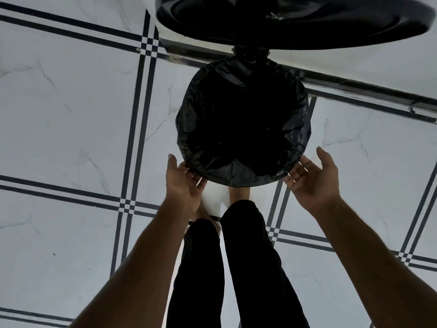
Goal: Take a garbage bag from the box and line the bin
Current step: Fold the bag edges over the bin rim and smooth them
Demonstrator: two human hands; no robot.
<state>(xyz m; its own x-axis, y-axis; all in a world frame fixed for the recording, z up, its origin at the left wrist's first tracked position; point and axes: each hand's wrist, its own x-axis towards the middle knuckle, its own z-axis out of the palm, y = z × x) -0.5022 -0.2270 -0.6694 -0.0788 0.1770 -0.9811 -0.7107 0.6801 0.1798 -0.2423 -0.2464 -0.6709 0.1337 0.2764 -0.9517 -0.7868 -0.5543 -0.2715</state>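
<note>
I look straight down on a round bin whose white wall (214,197) shows just below its near rim. A black garbage bag (243,124) lines the bin, its edge folded down over the rim all round. The black lid (290,22) stands raised at the far side. My left hand (183,185) is at the near left of the rim, fingertips touching the bag's folded edge, thumb apart. My right hand (315,181) is at the near right, palm turned inward, fingers spread and reaching the bag's edge. Neither hand closes on anything. The bag box is out of view.
My legs in black trousers (236,268) stand right in front of the bin, one bare foot (238,192) against its base. The floor is pale marble tile with dark line borders (132,143). A metal strip (354,87) runs along the wall foot behind the bin.
</note>
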